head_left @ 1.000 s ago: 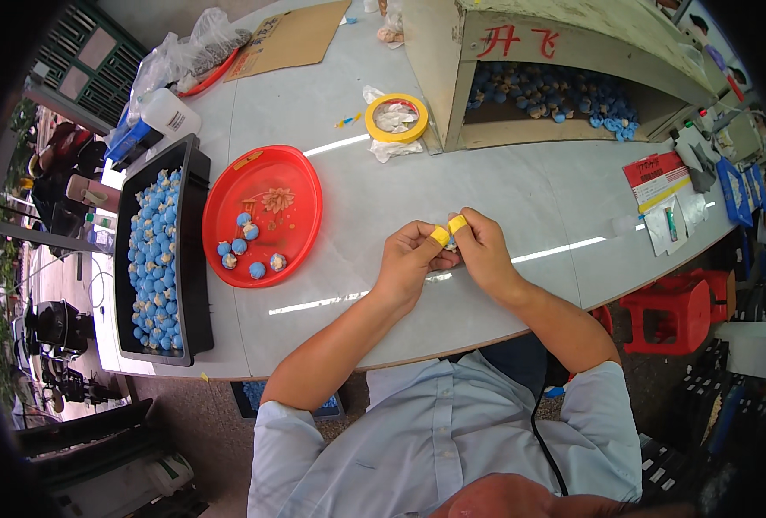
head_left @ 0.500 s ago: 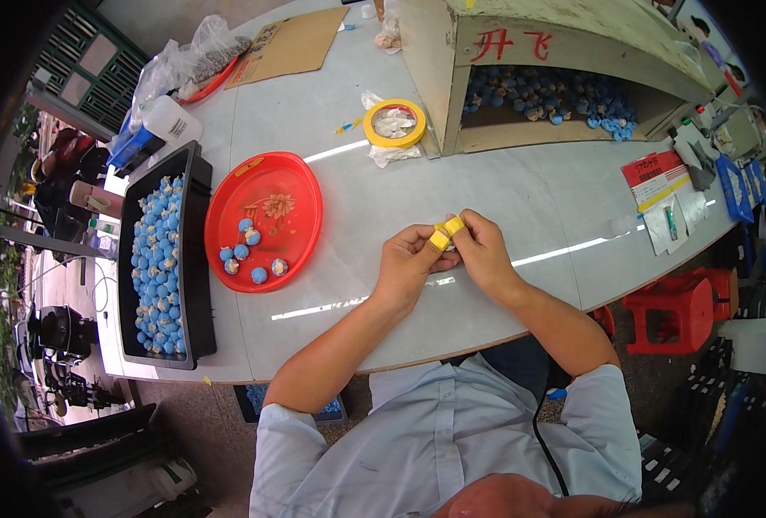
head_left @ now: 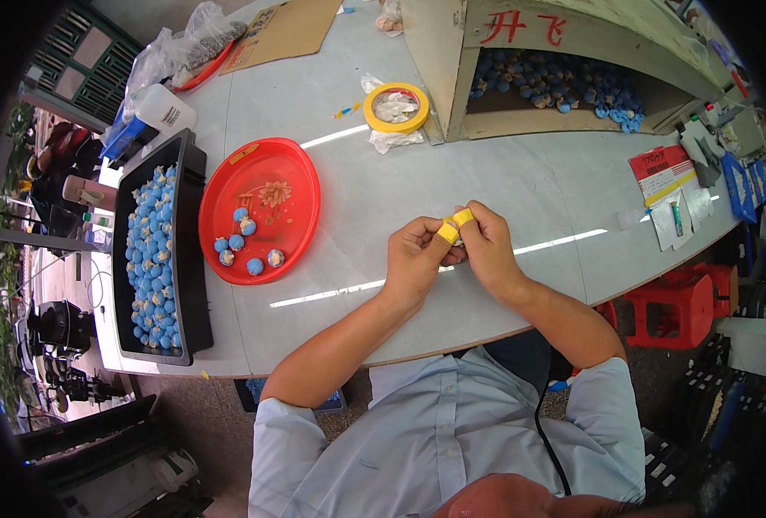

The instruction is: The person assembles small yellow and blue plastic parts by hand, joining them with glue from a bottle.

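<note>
My left hand (head_left: 411,262) and my right hand (head_left: 491,252) meet above the grey table, thumbs side by side and fingers closed together. Yellow tape wraps both thumbs. A small pale thing (head_left: 457,244) shows between the fingertips, mostly hidden, so its kind cannot be told. To the left of my hands lies a round red tray (head_left: 290,240) holding several small blue balls (head_left: 255,267), some with whitish, ragged patches. Beyond it a black bin (head_left: 195,268) is filled with many similar blue balls (head_left: 151,272).
A roll of yellow tape (head_left: 371,110) lies on crumpled white material near a wooden box (head_left: 564,129) with more blue pieces inside. Cardboard (head_left: 301,34) and a white jug (head_left: 165,110) stand at the far left. Red-and-white packaging (head_left: 661,170) lies right; a red stool (head_left: 672,312) stands below.
My hands stay together, with only a small shift in the fingers and thumbs. The whole view has tilted slightly, moving the tray and bin a little up and left in the picture.
</note>
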Demonstrator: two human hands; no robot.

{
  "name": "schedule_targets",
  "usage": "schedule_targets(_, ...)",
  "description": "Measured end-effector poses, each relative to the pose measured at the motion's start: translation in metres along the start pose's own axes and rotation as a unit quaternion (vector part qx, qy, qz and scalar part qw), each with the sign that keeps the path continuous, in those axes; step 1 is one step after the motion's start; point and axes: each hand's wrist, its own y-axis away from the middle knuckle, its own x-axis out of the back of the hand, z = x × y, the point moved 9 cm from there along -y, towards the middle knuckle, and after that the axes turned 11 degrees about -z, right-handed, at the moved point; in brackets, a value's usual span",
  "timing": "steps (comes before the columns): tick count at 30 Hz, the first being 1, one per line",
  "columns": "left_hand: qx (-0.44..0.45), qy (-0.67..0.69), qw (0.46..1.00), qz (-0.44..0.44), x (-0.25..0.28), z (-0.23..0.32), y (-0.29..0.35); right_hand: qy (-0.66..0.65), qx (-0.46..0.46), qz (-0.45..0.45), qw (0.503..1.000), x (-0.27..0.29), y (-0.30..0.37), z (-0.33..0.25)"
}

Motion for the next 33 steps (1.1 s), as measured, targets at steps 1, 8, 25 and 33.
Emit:
schedule_targets(1,-0.001,-0.003,1.0,-0.001,0.0,0.0,0.0,-0.001,-0.007,-0.002,1.0,0.0,0.0,0.001)
schedule_targets(8,-0.016,-0.001,1.0,0.002,-0.001,0.0,0.001,-0.02,-0.008,-0.004,1.0,-0.002,0.001,-0.001)
schedule_targets(25,0.039,0.088,0.995,-0.039,0.003,-0.006,-0.005,-0.154,-0.081,-0.018,0.985,-0.001,-0.003,0.008)
schedule_targets(33,0.047,0.109,0.991,-0.055,0.002,-0.007,-0.005,-0.1,-0.094,-0.053,0.989,-0.003,-0.001,0.002)
